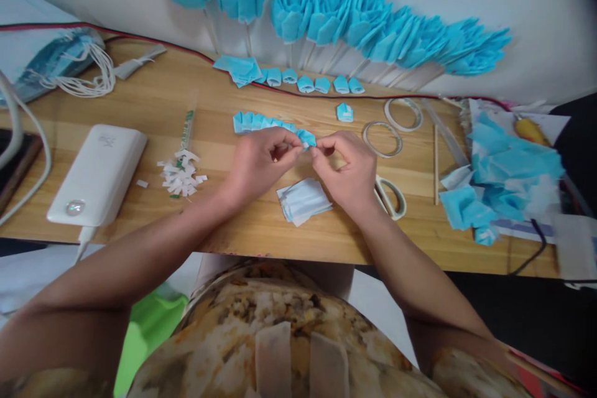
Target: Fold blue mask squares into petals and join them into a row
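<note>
A small folded blue petal is pinched between the fingertips of both hands, above the middle of the wooden table. My left hand grips its left side, and my right hand closes on its right side. Just behind my left hand, a row of folded blue petals lies side by side, partly covered by that hand. Below the hands sits a stack of pale blue sheets. One more folded petal rests behind my right hand. Scissors lie beside the right wrist, their blades hidden.
Blue flowers on sticks lean against the wall. Tape rolls and a thin stick lie at right, near crumpled blue sheets. White paper strips and a white power bank are at left. A cable crosses the back.
</note>
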The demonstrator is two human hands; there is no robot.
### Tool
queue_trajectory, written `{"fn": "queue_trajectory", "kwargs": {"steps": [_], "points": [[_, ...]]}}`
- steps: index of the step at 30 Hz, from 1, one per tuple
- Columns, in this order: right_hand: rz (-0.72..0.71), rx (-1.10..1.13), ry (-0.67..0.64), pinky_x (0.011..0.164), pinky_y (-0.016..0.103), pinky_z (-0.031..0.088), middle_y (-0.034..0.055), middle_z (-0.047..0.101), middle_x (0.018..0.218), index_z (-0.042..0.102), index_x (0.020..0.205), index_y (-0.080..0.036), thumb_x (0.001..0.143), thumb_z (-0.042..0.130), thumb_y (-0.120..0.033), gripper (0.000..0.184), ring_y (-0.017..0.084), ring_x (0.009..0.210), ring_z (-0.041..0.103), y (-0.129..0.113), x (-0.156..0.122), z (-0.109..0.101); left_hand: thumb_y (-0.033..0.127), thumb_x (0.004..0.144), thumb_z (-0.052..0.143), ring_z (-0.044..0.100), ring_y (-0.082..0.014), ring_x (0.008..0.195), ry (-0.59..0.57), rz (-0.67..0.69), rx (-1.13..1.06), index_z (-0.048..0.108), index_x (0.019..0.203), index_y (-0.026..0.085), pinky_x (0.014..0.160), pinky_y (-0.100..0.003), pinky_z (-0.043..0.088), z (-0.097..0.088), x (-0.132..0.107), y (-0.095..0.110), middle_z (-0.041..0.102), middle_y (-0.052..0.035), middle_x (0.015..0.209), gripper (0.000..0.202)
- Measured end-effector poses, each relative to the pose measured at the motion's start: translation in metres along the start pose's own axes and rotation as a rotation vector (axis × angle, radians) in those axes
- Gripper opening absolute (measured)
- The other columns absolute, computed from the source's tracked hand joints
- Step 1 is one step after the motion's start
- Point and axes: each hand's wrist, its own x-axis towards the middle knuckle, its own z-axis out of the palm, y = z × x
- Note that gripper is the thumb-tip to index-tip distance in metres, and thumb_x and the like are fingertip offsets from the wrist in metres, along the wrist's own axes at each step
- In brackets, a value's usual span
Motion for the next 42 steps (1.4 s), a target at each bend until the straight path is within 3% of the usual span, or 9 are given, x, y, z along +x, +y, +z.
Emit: {"fn": "queue_trajectory", "kwargs": {"steps": [11, 18, 25, 30, 38, 42], "points": [[-0.125, -0.054, 0.018, 0.071, 0.033, 0.049, -0.0006, 0.07, 0.074, 0.064, 0.081, -0.024, 0.088, 0.063, -0.015, 0.012, 0.017, 0.072, 0.063, -0.001, -0.002, 0.004, 0.021, 0.085, 0.068, 0.044, -0.0094, 0.055, 0.012, -0.013, 0.062, 0.075, 0.081, 0.019, 0.055, -0.026, 0.032, 0.0, 0.0, 0.0, 0.052, 0.0048, 0.058, 0.008], [-0.124, -0.056, 0.0, 0.072, 0.033, 0.048, -0.0002, 0.071, 0.076, 0.063, 0.081, -0.024, 0.088, 0.062, -0.014, 0.012, 0.018, 0.074, 0.064, -0.001, -0.003, 0.004, 0.018, 0.082, 0.065, 0.043, -0.0088, 0.053, -0.008, -0.052, 0.063, 0.073, 0.08, 0.018, 0.055, -0.025, 0.032, 0.0, 0.001, 0.001, 0.05, 0.0059, 0.055, 0.008], [-0.02, -0.035, -0.058, 0.074, 0.036, 0.048, 0.0008, 0.071, 0.076, 0.061, 0.078, -0.025, 0.087, 0.06, -0.017, 0.013, 0.019, 0.075, 0.063, -0.002, -0.003, 0.003, 0.02, 0.083, 0.062, 0.044, -0.0098, 0.055, -0.019, -0.094, 0.059, 0.072, 0.08, 0.019, 0.055, -0.025, 0.034, 0.0, 0.002, 0.002, 0.057, 0.004, 0.059, 0.01], [0.025, 0.003, -0.051, 0.074, 0.035, 0.048, 0.0003, 0.069, 0.073, 0.061, 0.075, -0.025, 0.085, 0.061, -0.018, 0.013, 0.018, 0.073, 0.062, -0.003, -0.002, 0.003, 0.018, 0.082, 0.062, 0.042, -0.0095, 0.053, -0.036, -0.099, 0.04, 0.068, 0.076, 0.019, 0.055, -0.025, 0.034, -0.002, 0.003, 0.006, 0.052, 0.005, 0.056, 0.009], [0.384, 0.325, -0.011, 0.068, 0.029, 0.049, -0.0033, 0.065, 0.071, 0.064, 0.075, -0.023, 0.083, 0.065, -0.025, 0.008, 0.012, 0.067, 0.058, 0.006, 0.004, 0.002, 0.018, 0.081, 0.062, 0.044, -0.0099, 0.057, 0.014, -0.189, -0.045, 0.065, 0.075, 0.019, 0.055, -0.025, 0.034, -0.009, 0.009, 0.002, 0.054, 0.0033, 0.062, 0.007], [0.475, 0.435, 0.006, 0.064, 0.026, 0.046, -0.0046, 0.059, 0.069, 0.063, 0.073, -0.022, 0.082, 0.065, -0.024, 0.009, 0.01, 0.065, 0.053, 0.018, 0.007, 0.003, 0.021, 0.083, 0.063, 0.044, -0.0102, 0.058, -0.02, -0.194, -0.075, 0.066, 0.075, 0.019, 0.054, -0.026, 0.031, -0.033, 0.017, 0.009, 0.057, 0.0011, 0.067, 0.008]]}}
